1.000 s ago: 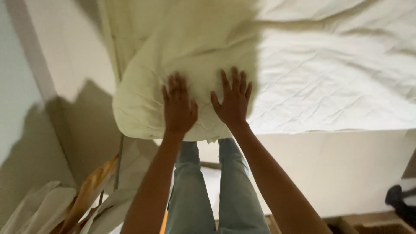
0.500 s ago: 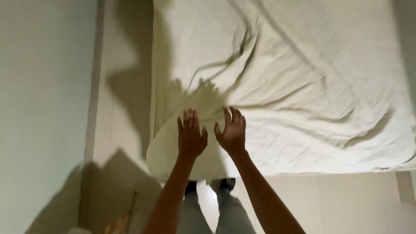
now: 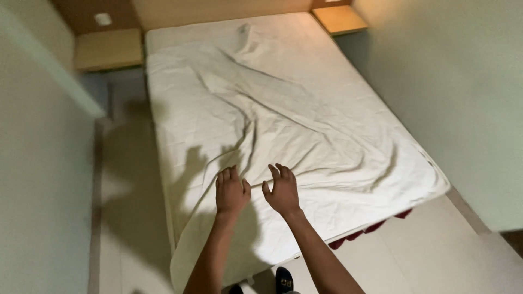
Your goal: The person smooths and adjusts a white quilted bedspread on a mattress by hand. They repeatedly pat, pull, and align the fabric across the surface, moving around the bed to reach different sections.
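L hand [image 3: 231,190] and R hand [image 3: 282,189] hang side by side over the foot edge of the bed [image 3: 163,179], fingers spread, holding nothing. The white sheet [image 3: 283,120] lies wrinkled across the bed, w/ one corner hanging off the foot edge. Looks like smoothing time; next, I think, press palms down & push the folds out

A bedroom: sheeted bed [image 3: 305,109], wooden nightstands [image 3: 109,49], plain walls.
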